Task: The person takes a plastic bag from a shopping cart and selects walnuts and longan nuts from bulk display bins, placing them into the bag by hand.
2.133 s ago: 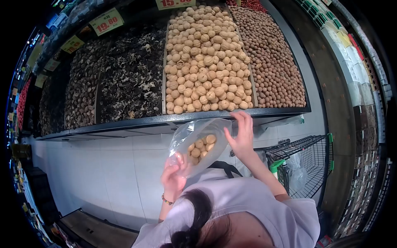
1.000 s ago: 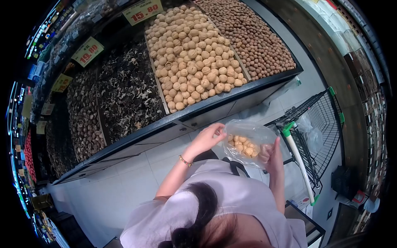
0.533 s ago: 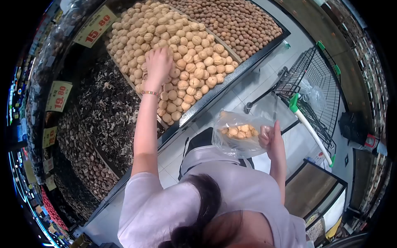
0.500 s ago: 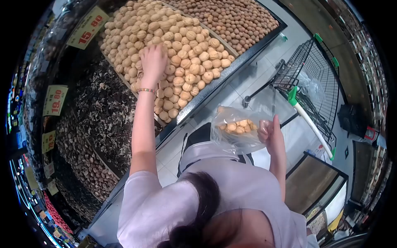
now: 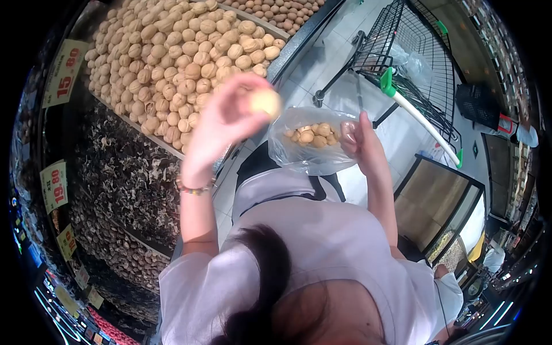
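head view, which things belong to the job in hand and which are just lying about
In use:
left hand, holding a walnut
right hand, gripping the clear bag
walnut heap

Just there:
shopping cart
15.80 price sign
dark dried goods

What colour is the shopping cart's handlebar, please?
The handlebar is white, best seen in the head view.

a wire shopping cart [image 5: 443,69] with a white handle [image 5: 426,127] stands at two o'clock, clear plastic [image 5: 415,65] inside it; small brown balls [image 5: 279,12] show at twelve, black crinkled pieces [image 5: 123,178] lie at nine, and a red-figured price card [image 5: 64,73] shows at ten.
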### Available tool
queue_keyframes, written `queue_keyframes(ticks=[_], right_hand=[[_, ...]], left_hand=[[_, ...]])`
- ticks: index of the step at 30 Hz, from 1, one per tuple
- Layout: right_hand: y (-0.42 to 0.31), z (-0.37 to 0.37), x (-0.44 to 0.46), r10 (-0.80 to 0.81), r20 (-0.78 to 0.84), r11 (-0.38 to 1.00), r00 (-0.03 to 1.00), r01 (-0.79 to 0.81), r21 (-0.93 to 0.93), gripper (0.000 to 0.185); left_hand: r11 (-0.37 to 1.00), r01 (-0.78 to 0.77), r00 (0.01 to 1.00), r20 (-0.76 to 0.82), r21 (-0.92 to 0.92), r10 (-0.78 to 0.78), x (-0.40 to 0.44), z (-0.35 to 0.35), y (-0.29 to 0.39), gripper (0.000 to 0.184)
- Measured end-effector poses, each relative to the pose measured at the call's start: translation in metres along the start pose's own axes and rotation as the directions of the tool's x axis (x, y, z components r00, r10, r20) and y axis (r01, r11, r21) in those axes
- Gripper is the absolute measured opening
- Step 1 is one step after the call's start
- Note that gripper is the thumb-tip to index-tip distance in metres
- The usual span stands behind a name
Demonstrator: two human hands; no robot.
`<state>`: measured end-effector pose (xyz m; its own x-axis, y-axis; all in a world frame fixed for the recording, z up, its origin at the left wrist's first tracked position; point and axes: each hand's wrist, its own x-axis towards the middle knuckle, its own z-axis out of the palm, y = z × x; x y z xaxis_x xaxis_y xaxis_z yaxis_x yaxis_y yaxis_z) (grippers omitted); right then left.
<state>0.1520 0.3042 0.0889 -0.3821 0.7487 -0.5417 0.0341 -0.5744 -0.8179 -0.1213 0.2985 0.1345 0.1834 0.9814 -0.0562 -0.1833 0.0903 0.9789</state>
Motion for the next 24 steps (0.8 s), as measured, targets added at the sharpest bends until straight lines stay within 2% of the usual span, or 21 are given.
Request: queue_keyframes(ticks=[1,2,3,4,5,6,7,8,9,11,14,16,17,18,19,20,21,22,24], right_hand=[[-0.002,0.004,0.003,-0.005,0.011,1.000,1.000,0.005,0.006,0.054],[-0.001,0.006,0.004,0.002,-0.010,1.000,1.000,-0.002,0.013,0.054],[0.000,0.006,0.004,0.005,-0.024,1.000,1.000,-0.005,0.015,0.054],[0.000,0.006,0.005,0.005,-0.034,1.000,0.999,-0.005,0.011,0.054],[0.000,0.007,0.005,-0.004,-0.056,0.999,0.998,0.006,0.033,0.054],[0.001,0.009,0.005,-0.013,-0.080,0.998,0.997,0.017,0.056,0.054],[0.001,0.009,0.005,-0.019,-0.105,0.996,0.994,0.028,0.080,0.054],[0.003,0.007,0.005,-0.031,-0.073,0.994,0.997,0.038,0.100,0.053],[0.005,0.003,0.006,-0.041,-0.042,0.991,0.998,0.046,0.123,0.052],[0.004,-0.001,0.008,-0.049,-0.024,0.986,0.998,0.053,0.158,0.051],[0.003,-0.002,0.008,-0.042,-0.026,0.983,0.999,0.046,0.176,0.053],[0.002,0.000,0.007,-0.049,0.019,0.985,0.999,0.045,0.169,0.052],[0.003,0.001,0.008,-0.049,0.025,0.989,0.998,0.045,0.142,0.053],[0.004,0.004,0.010,-0.051,0.028,0.991,0.998,0.047,0.126,0.053],[0.005,0.007,0.010,-0.051,0.029,0.993,0.998,0.047,0.109,0.053],[0.007,0.008,0.010,-0.051,0.027,0.995,0.998,0.048,0.091,0.053],[0.008,0.010,0.011,-0.053,0.039,0.995,0.998,0.050,0.087,0.053],[0.010,0.011,0.011,-0.057,0.049,0.995,0.997,0.053,0.082,0.053],[0.013,0.011,0.010,-0.049,0.042,0.996,0.998,0.046,0.072,0.053]], left_hand=[[0.974,0.148,0.969,0.220,-0.168,-0.110,-0.002,0.020,-0.014,0.034],[0.928,0.290,0.918,0.341,-0.233,-0.202,-0.001,0.039,-0.035,0.035],[0.886,0.373,0.865,0.449,-0.275,-0.224,0.002,0.051,-0.058,0.036],[0.839,0.459,0.831,0.475,-0.292,-0.290,0.007,0.056,-0.083,0.039],[0.816,0.508,0.829,0.415,-0.275,-0.376,0.012,0.060,-0.102,0.038],[0.869,0.463,0.857,0.338,-0.173,-0.389,0.015,0.062,-0.120,0.038],[0.895,0.428,0.857,0.260,0.124,-0.445,0.018,0.062,-0.123,0.040],[0.826,0.386,0.860,0.164,0.411,-0.483,0.020,0.059,-0.125,0.041],[0.822,0.190,0.931,0.166,0.537,-0.324,0.016,0.054,-0.133,0.042],[0.640,-0.185,0.969,0.247,0.746,-0.008,0.008,0.040,-0.147,0.044],[0.811,-0.164,0.865,0.477,0.562,-0.156,0.005,0.004,-0.070,0.043],[0.978,-0.010,0.896,0.436,0.209,-0.084,0.014,-0.025,-0.025,0.040],[0.925,-0.059,0.967,0.253,0.375,-0.040,0.021,-0.043,-0.003,0.040],[0.842,-0.072,0.997,0.073,0.534,0.039,0.030,-0.063,0.013,0.040],[0.585,-0.080,0.956,-0.104,0.807,0.274,0.043,-0.090,0.008,0.039],[0.279,0.047,0.880,-0.172,0.959,0.443,0.055,-0.114,0.009,0.039],[0.038,0.142,0.823,-0.139,0.989,0.551,0.070,-0.143,-0.001,0.044],[-0.096,0.259,0.814,-0.163,0.961,0.558,0.081,-0.162,-0.008,0.047],[-0.187,0.336,0.819,-0.188,0.923,0.543,0.099,-0.182,-0.011,0.048]])
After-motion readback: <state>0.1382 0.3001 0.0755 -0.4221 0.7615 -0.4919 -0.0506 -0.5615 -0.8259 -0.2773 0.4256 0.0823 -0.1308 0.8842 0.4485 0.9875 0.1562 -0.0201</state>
